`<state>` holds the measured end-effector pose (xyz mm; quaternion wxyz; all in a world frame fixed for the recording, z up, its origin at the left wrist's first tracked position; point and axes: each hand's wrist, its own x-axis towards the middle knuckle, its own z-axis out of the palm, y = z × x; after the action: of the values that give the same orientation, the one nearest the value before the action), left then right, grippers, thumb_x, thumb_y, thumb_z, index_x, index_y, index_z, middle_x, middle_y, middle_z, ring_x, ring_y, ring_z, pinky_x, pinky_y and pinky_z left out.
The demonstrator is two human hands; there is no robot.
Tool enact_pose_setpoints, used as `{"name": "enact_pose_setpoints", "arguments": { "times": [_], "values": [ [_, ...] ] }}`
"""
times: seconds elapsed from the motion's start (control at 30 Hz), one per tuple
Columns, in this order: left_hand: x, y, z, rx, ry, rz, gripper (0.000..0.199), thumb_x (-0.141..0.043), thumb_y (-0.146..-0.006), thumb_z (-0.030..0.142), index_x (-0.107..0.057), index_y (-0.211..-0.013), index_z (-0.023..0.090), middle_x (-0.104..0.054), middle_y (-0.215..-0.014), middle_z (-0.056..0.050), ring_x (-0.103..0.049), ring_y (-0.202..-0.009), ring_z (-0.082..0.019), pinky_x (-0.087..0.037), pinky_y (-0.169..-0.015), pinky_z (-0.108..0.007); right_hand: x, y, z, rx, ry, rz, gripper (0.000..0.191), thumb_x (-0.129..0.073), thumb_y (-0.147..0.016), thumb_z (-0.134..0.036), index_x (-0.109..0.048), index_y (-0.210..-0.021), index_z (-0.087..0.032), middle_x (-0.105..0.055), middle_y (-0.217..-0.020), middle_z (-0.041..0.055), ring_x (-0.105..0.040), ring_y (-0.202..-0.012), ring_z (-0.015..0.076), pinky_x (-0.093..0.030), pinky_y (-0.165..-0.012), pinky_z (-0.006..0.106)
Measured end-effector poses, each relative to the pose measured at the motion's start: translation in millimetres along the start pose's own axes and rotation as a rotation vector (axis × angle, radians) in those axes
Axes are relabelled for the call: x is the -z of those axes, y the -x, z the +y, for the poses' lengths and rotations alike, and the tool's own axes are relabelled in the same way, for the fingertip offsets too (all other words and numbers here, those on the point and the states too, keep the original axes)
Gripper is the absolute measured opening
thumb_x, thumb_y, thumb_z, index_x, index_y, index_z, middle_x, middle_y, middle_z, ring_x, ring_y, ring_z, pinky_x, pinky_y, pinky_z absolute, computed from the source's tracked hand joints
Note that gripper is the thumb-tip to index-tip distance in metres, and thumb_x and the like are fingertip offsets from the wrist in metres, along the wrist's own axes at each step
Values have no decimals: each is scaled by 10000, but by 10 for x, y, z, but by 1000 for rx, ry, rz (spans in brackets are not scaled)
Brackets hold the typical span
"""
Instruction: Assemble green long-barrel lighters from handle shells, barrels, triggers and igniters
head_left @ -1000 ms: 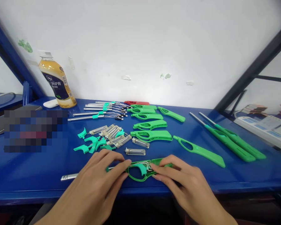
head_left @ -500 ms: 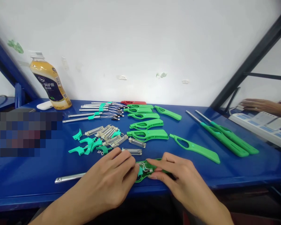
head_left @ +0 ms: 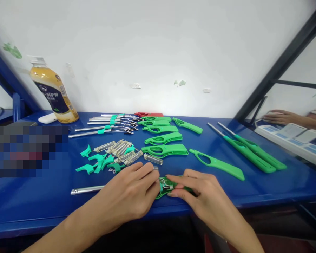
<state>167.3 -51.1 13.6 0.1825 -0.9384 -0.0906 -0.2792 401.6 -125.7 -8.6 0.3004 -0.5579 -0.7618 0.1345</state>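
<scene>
The left hand point(head_left: 133, 193) has its fingers bunched over the loop end of the open green shell point(head_left: 161, 195); their tips are hidden, so whether they grip the rim or the trigger point(head_left: 161, 187) cannot be told. The right hand point(head_left: 208, 191) is clamped on the shell farther along, forefinger at the upper edge, thumb at the lower. The hands are close together, with the shell between them at the bench's near edge.

The left hand has moved in over the loop, which lay exposed a second ago, and the silver rod point(head_left: 86, 190) has shifted a little rightward along the bench point(head_left: 42, 207). This suggests that the parts are being pressed or held into place; the shell is still open, so the unit looks unfinished.

Thin white wires point(head_left: 163, 182) curl softly inside the hard, ribbed plastic. Beyond lie clear, glossy tubes point(head_left: 123, 149) in a loose heap, beside curved, matt teal triggers point(head_left: 98, 161). Farther back are slim metal rods point(head_left: 91, 133) with wires, and hollow green shells point(head_left: 173, 150) with looped ends; a red shell point(head_left: 150, 114) lies near the wall. To the right, two long-nosed lighters point(head_left: 252, 156) lie slantwise near a white power strip point(head_left: 292, 140), with another person's hand point(head_left: 284, 117) behind it. A smooth, yellow-filled bottle point(head_left: 54, 95) stands at the back left.
</scene>
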Motion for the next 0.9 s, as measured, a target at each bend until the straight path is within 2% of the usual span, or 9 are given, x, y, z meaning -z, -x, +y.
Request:
{"name": "enact_pose_setpoints", "arguments": {
  "times": [0.17,0.3,0.37,0.53,0.67,0.77,0.9],
  "values": [
    [6,94,25,79,43,-8,341,-406,-1094,44,-723,-1023,149,-665,-871,-50,-584,-802,-202,-514,-722,-332,-27,38,43,-21,-55,14,298,-805,-992,-308,-826,-1289,-328,-732,-847,-21,-720,-723,143,-575,-715,238],
    [34,290,95,250,128,18,379,-437,-1054,-18,-689,-1274,162,-700,-1118,-78,-618,-1054,-231,-535,-904,-373,-46,83,81,-25,-75,30,311,-801,-996,-311,-815,-1304,-352,-734,-872,-31,-724,-745,135,-571,-737,229],
    [58,372,144,326,160,37,385,-475,-1053,-18,-663,-1338,159,-693,-1176,-83,-600,-1127,-230,-520,-972,-375,-46,103,86,-30,-85,26,318,-803,-995,-328,-810,-1312,-360,-737,-874,-36,-714,-731,132,-573,-740,227],
    [117,422,227,396,205,72,265,-497,-1102,56,-682,-1254,169,-701,-1117,-55,-603,-1059,-195,-509,-954,-331,-34,134,58,-25,-82,9,350,-782,-1011,-352,-775,-1359,-390,-737,-891,-44,-720,-750,136,-579,-761,236],
    [110,396,241,404,251,78,270,-479,-1103,47,-691,-1207,178,-703,-1081,-38,-608,-999,-175,-516,-933,-316,-7,135,10,22,-28,-57,399,-649,-1098,-330,-678,-1484,-428,-688,-926,-34,-713,-784,134,-554,-737,251],
    [83,401,249,448,310,68,255,-490,-1101,47,-678,-1203,186,-676,-1103,-41,-587,-993,-168,-518,-906,-296,23,122,-17,54,19,-104,369,-562,-1138,-331,-695,-1468,-428,-653,-927,-21,-692,-766,132,-514,-681,258],
    [59,409,256,485,341,67,224,-508,-1101,58,-659,-1160,213,-651,-1104,-26,-573,-1012,-163,-501,-924,-283,44,113,-30,35,19,-135,349,-564,-1137,-346,-719,-1442,-416,-641,-916,-14,-686,-784,141,-495,-677,262]
  ]
}}
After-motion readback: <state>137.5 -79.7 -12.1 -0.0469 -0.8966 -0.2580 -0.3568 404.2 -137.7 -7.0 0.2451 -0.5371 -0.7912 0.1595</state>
